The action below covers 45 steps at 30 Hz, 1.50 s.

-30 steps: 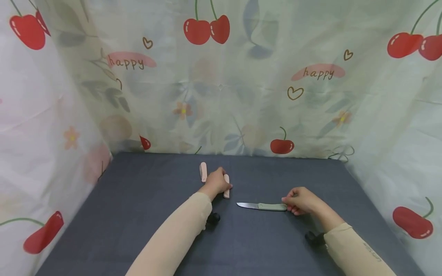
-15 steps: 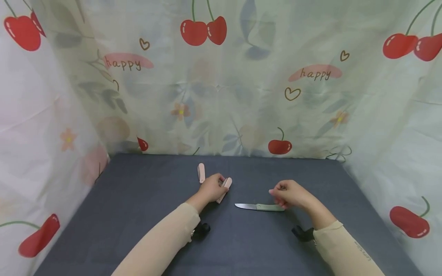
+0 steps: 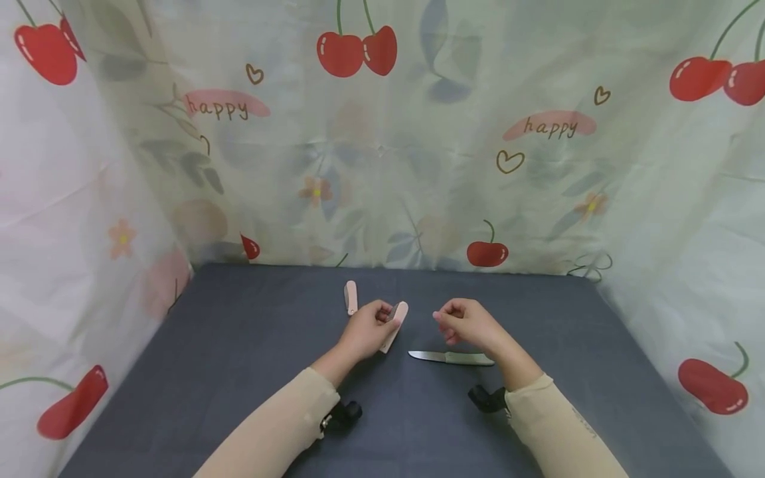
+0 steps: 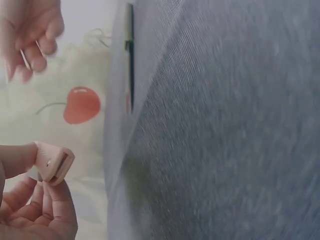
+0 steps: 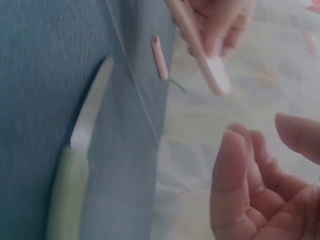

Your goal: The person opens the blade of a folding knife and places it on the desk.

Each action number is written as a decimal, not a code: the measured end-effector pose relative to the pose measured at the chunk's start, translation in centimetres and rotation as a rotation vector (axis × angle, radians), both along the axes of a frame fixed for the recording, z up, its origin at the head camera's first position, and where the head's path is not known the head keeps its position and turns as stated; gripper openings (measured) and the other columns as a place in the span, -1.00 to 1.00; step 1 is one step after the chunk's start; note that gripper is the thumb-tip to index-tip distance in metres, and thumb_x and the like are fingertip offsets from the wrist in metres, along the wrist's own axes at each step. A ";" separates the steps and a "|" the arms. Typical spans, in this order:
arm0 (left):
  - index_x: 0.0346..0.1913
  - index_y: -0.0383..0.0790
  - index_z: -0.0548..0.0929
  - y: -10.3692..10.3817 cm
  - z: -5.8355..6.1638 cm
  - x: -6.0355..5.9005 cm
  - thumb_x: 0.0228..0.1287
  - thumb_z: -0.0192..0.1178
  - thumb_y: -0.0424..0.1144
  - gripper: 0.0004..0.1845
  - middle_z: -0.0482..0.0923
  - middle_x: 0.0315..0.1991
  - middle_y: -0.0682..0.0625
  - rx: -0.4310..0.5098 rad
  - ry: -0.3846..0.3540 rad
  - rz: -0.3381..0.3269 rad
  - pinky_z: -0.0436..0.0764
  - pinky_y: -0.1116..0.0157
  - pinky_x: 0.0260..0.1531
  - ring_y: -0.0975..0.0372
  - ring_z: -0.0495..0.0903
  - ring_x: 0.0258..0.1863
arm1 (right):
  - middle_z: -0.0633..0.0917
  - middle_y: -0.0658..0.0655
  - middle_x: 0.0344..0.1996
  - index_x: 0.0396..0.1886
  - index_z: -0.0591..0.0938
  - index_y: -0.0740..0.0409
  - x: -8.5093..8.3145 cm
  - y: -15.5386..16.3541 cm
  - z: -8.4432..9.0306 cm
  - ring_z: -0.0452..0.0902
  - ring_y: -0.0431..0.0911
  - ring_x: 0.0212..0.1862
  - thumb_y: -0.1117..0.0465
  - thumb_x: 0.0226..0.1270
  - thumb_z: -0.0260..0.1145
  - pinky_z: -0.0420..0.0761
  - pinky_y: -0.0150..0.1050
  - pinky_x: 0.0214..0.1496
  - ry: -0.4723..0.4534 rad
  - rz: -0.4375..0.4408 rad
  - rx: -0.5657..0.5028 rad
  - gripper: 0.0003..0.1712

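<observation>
My left hand (image 3: 364, 332) pinches a folded pink pocket knife (image 3: 396, 325) between thumb and fingers, lifted off the table. In the left wrist view the slotted end of its handle (image 4: 56, 162) faces the camera. My right hand (image 3: 472, 325) hangs in the air to the right of it, fingers loosely curled with nothing between them. Below the right hand a green-handled pocket knife (image 3: 469, 358) lies unfolded, its blade pointing left. Behind the left hand another folded pink pocket knife (image 3: 351, 297) rests on the table.
A dark grey cloth covers the table (image 3: 239, 358). Behind it and on both sides hangs a pale curtain (image 3: 382, 199) printed with cherries and leaves. Each wrist carries a black camera (image 3: 487, 398) beneath the sleeve.
My left hand has picked up the pink pocket knife and tilted it. My right hand has let go of the green knife's handle end and moved left and up, toward the left hand.
</observation>
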<state>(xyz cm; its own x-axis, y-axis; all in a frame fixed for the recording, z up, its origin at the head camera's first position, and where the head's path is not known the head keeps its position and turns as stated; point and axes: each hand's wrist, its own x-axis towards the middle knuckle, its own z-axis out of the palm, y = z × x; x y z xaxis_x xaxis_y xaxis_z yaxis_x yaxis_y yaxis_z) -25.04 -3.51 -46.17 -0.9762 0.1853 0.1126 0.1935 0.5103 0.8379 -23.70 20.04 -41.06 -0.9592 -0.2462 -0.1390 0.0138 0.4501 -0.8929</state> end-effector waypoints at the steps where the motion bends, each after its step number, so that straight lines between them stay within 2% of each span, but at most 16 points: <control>1: -0.01 -0.27 0.63 0.0 0.1 0.2 0.36 0.32 -0.20 -0.74 0.64 -0.19 -0.05 0.025 0.005 0.003 0.60 0.19 -0.16 0.16 0.63 -0.19 | 0.67 0.22 -0.36 -0.16 0.59 0.30 -0.1 -0.4 -0.2 0.58 -0.06 -0.41 0.12 0.48 0.29 0.70 -0.03 -0.21 0.014 -0.001 -0.008 -0.72; 6: -0.05 -0.33 0.64 0.3 0.2 1.0 0.33 0.35 -0.23 -0.74 0.63 -0.24 -0.08 0.160 0.040 0.023 0.61 0.28 -0.27 0.18 0.64 -0.26 | 0.67 0.33 -0.30 -0.14 0.59 0.34 -0.3 -2.1 -1.2 0.61 -0.04 -0.40 0.15 0.50 0.26 0.70 0.00 -0.18 0.068 -0.037 -0.078 -0.72; 12: -0.08 -0.39 0.62 0.8 0.3 1.9 0.32 0.36 -0.26 -0.74 0.63 -0.28 -0.10 0.278 0.050 0.045 0.58 0.36 -0.37 0.21 0.60 -0.33 | 0.67 0.40 -0.26 -0.08 0.58 0.37 -0.5 -3.9 -2.2 0.66 0.08 -0.33 0.15 0.53 0.22 0.70 -0.12 -0.22 0.146 -0.080 -0.149 -0.70; 16: -0.09 -0.43 0.61 1.1 0.3 2.3 0.32 0.35 -0.29 -0.74 0.64 -0.29 -0.12 0.324 0.054 0.048 0.58 0.37 -0.38 0.22 0.61 -0.34 | 0.69 0.34 -0.30 -0.07 0.58 0.38 -0.6 -4.9 -2.7 0.67 0.12 -0.30 0.16 0.54 0.20 0.69 -0.20 -0.26 0.197 -0.098 -0.202 -0.70; 18: -0.10 -0.44 0.62 1.2 0.2 2.4 0.32 0.35 -0.30 -0.75 0.65 -0.30 -0.12 0.344 0.062 0.050 0.58 0.37 -0.37 0.21 0.61 -0.35 | 0.69 0.27 -0.35 -0.08 0.58 0.38 -0.6 -5.3 -2.9 0.66 0.08 -0.33 0.18 0.54 0.21 0.69 -0.20 -0.28 0.216 -0.111 -0.231 -0.71; 22: -0.09 -0.43 0.63 1.4 0.0 2.6 0.32 0.35 -0.29 -0.75 0.66 -0.29 -0.12 0.367 0.065 0.048 0.57 0.38 -0.36 0.23 0.61 -0.34 | 0.68 0.16 -0.44 -0.12 0.61 0.35 -0.7 -5.8 -3.1 0.65 0.01 -0.40 0.17 0.52 0.23 0.70 -0.07 -0.26 0.243 -0.119 -0.248 -0.74; 25: -0.10 -0.43 0.64 1.4 -0.3 2.7 0.34 0.33 -0.28 -0.76 0.66 -0.29 -0.12 0.375 0.068 0.042 0.57 0.39 -0.35 0.25 0.61 -0.34 | 0.67 0.14 -0.47 -0.15 0.62 0.34 -0.6 -6.1 -3.4 0.63 -0.07 -0.45 0.17 0.52 0.24 0.68 0.07 -0.24 0.256 -0.109 -0.241 -0.74; 28: -0.13 -0.40 0.65 1.3 -0.4 2.9 0.35 0.32 -0.28 -0.80 0.66 -0.29 -0.12 0.385 0.074 0.041 0.56 0.38 -0.34 0.25 0.59 -0.34 | 0.67 0.16 -0.48 -0.17 0.62 0.36 -0.5 -6.4 -3.6 0.61 -0.10 -0.47 0.18 0.52 0.23 0.67 0.09 -0.25 0.267 -0.095 -0.242 -0.74; 34: -0.25 -0.28 0.60 0.7 -0.7 2.9 0.41 0.27 -0.19 -0.80 0.55 -0.41 -0.02 0.325 0.091 0.020 0.50 0.37 -0.41 0.27 0.51 -0.43 | 0.67 0.13 -0.46 -0.12 0.62 0.39 -0.3 -6.4 -3.8 0.61 -0.11 -0.45 0.21 0.54 0.20 0.69 -0.11 -0.31 0.256 -0.054 -0.217 -0.74; 38: -0.27 -0.20 0.55 0.2 -0.6 2.9 0.49 0.17 -0.09 -0.76 0.44 -0.48 0.04 0.238 0.083 -0.045 0.41 0.35 -0.49 0.27 0.42 -0.51 | 0.68 0.14 -0.44 -0.08 0.60 0.46 -0.3 -6.4 -3.8 0.61 -0.11 -0.44 0.21 0.56 0.17 0.67 -0.19 -0.32 0.255 -0.003 -0.210 -0.69; 42: -0.28 -0.18 0.52 -0.1 -0.3 2.9 0.54 0.08 -0.09 -0.75 0.37 -0.52 0.07 0.188 0.079 -0.109 0.34 0.35 -0.51 0.27 0.35 -0.55 | 0.69 0.23 -0.42 -0.09 0.59 0.49 0.3 -6.6 -2.5 0.62 -0.05 -0.41 0.28 0.57 0.13 0.68 0.02 -0.24 0.230 0.042 -0.201 -0.72; 45: -0.32 -0.19 0.52 -0.2 -0.5 2.7 0.53 0.09 -0.17 -0.78 0.36 -0.53 0.08 0.220 0.099 -0.110 0.34 0.35 -0.48 0.27 0.35 -0.53 | 0.68 0.25 -0.43 -0.09 0.59 0.50 0.2 -6.6 -2.5 0.61 -0.05 -0.42 0.29 0.57 0.13 0.66 0.10 -0.24 0.224 0.039 -0.191 -0.73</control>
